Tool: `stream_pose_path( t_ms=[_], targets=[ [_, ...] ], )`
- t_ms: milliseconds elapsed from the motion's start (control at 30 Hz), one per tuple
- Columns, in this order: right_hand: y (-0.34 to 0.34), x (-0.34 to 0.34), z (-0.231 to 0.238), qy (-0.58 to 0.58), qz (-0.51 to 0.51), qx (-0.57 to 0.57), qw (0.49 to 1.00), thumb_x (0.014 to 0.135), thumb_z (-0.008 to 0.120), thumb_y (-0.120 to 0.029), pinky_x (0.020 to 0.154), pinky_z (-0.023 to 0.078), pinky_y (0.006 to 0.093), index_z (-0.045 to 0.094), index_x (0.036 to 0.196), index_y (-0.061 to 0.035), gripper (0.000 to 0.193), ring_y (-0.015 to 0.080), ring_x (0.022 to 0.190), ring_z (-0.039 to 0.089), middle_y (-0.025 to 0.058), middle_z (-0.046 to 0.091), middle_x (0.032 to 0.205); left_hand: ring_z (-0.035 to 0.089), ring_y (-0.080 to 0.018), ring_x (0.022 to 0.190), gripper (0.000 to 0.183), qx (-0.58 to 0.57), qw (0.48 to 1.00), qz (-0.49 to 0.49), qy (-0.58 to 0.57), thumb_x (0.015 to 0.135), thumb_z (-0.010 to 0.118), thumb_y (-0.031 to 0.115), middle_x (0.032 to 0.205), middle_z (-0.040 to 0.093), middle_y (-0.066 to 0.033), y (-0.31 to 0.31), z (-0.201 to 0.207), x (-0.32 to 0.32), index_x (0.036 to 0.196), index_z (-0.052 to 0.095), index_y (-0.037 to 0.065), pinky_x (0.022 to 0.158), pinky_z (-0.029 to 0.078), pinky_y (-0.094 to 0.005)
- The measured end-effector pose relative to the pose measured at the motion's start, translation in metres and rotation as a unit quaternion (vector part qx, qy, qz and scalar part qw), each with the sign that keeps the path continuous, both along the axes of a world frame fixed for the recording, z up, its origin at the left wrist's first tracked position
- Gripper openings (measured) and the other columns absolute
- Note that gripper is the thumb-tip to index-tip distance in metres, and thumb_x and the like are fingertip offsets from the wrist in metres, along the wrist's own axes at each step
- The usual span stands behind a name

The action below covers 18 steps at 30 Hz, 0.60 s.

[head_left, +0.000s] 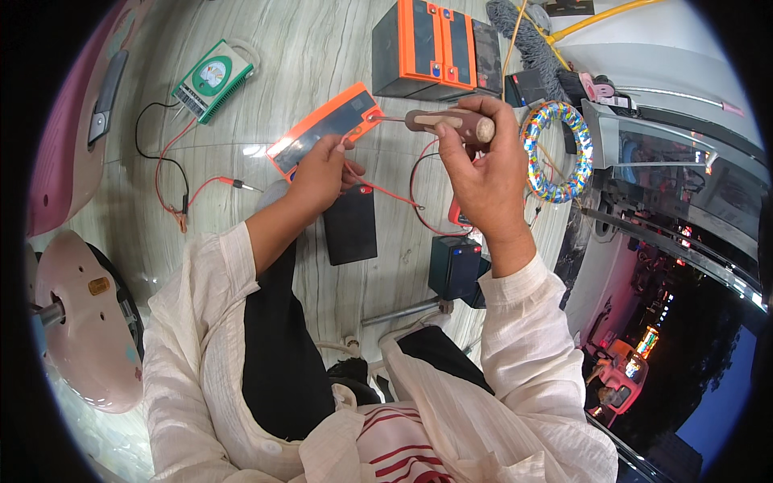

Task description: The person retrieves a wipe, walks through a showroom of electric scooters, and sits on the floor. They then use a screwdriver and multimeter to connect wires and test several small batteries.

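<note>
The glossy floor point(314, 48), pale with grey veining, bears a plain black battery point(350, 229). Just beyond this black battery sits a long orange-edged battery point(322, 129); farther beyond and rightward stands an orange-and-black battery block point(424, 52). Left of it, well apart, lie a green dial device point(213, 74) and clip-ended leads point(186, 200); right and nearer the person, a blue-terminal dark battery point(451, 270).

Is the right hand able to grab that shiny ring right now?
Probably not yet: the right hand is wrapped around a screwdriver. If freed, the shiny ring looks close, with nothing obvious between.
</note>
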State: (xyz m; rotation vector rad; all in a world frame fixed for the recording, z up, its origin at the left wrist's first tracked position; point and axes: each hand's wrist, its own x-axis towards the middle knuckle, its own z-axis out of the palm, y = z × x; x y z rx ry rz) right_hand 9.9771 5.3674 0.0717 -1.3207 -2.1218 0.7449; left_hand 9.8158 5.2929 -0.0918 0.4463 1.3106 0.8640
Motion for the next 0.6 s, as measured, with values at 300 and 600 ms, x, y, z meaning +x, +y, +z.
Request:
stream_pose_path(
  t_ms=[300, 600],
  targets=[
    [0.029, -0.03, 0.029, -0.141, 0.095, -0.018, 0.985, 0.086, 0.068, -0.011, 0.065, 0.051, 0.0352, 0.056, 0.097, -0.0021, 0.018, 0.029, 0.08, 0.068, 0.0105, 0.069, 0.079, 0.058, -0.0113, 0.076, 0.029, 0.007, 1.0, 0.009, 0.004, 0.108, 0.032, 0.026, 0.096, 0.066, -0.0095, 0.0, -0.001, 0.0, 0.122, 0.051, 0.008, 0.07, 0.052, -0.0262],
    [0.047, -0.037, 0.025, -0.12, 0.207, 0.085, 0.967, 0.085, 0.067, -0.019, 0.062, 0.05, 0.0391, 0.059, 0.091, -0.0022, 0.02, 0.0296, 0.069, 0.066, 0.0095, 0.067, 0.072, 0.057, -0.0108, 0.078, 0.03, -0.001, 1.0, 0.007, -0.006, 0.108, 0.033, 0.027, 0.097, 0.066, -0.0094, -0.001, -0.001, -0.002, 0.123, 0.051, 0.008, 0.073, 0.051, -0.0269]
  ],
)
